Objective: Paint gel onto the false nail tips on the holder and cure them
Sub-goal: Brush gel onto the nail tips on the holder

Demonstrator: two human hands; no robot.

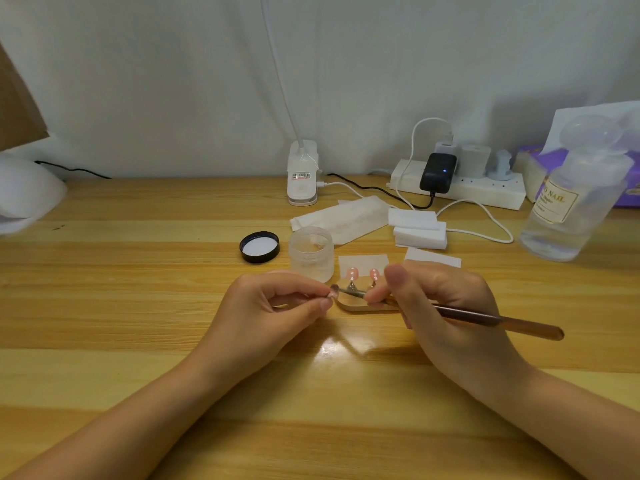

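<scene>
A nail tip [334,292] is pinched in the left hand [273,306] fingers, just left of the holder [349,304] on the counter [138,271], where two pink tips [363,273] stand. The right hand [440,299] grips a brush [498,322], whose long axis runs right to left, its head meeting the pinched tip. An open jar [311,252] stands just behind.

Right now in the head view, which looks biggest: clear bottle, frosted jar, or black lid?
1. Clear bottle, largest.
2. Frosted jar.
3. Black lid, smallest.
All sit at similar depth, so the order seems reliable.
</scene>
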